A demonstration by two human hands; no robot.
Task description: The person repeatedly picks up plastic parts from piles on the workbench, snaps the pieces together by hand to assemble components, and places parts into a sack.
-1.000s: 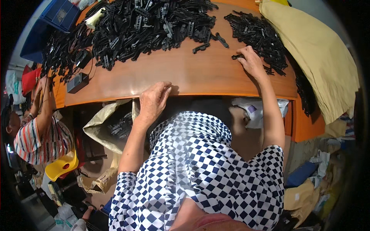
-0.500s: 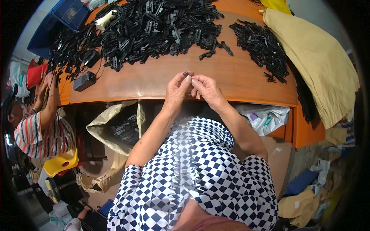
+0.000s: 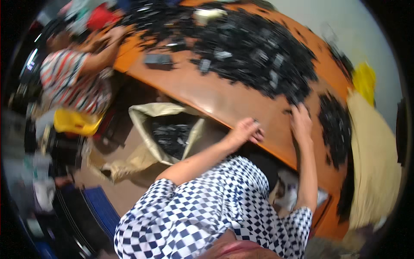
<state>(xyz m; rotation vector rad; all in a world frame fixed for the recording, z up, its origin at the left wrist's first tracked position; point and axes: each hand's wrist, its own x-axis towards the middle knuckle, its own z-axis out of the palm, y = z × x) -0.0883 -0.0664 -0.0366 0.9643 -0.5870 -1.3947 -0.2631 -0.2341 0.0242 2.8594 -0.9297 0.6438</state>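
My left hand is closed above the table's front edge, its fingers curled. A small dark piece shows at its fingertips, too blurred to name. My right hand reaches farther over the table, fingers pointing down at the near right edge of a big heap of black plastic parts. Its fingertips meet the loose black parts there, but blur hides whether they grip one. To the right of this hand lies a smaller heap of black parts.
A small dark box stands left on the brown tabletop. Below the table's edge, an open pale sack holds black parts. Tan cloth hangs at the right. A person in a striped shirt works at the far left.
My hands, together before, are now apart. The right one has gone out to the big heap's edge; the left stays near the table edge with the dark piece. The whole view has turned.
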